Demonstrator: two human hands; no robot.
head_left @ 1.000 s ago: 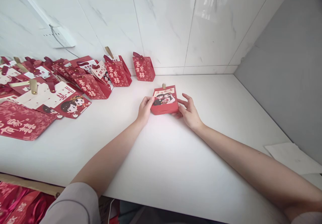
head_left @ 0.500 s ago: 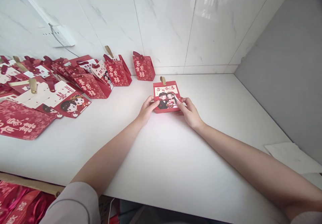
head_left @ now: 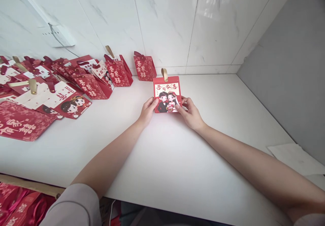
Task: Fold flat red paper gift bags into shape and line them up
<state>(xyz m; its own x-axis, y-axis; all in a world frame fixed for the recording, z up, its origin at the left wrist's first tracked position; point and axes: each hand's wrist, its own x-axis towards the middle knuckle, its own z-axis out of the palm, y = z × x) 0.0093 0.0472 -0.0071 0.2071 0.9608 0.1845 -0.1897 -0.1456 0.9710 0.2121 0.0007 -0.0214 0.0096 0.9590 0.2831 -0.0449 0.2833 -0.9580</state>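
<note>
A red gift box with a gold ribbon loop on top stands on the white table, held between both hands. Its front shows a cartoon couple under red lettering. My left hand grips its left edge, thumb on the front. On the lower right side my right hand holds it with the thumb over the front panel; the fingertips behind are partly hidden. Just behind and to the left, a similar red box with a dark red loop stands against the wall.
Several red and white gift boxes crowd the table's left side, such as a standing box. White papers lie at the right edge. Below the table at lower left is a carton of red boxes. A socket with a cable is on the wall.
The gift box has tilted from leaning back to more upright, so its front and ribbon loop show taller. Both hands keep hold of it with little shift.
</note>
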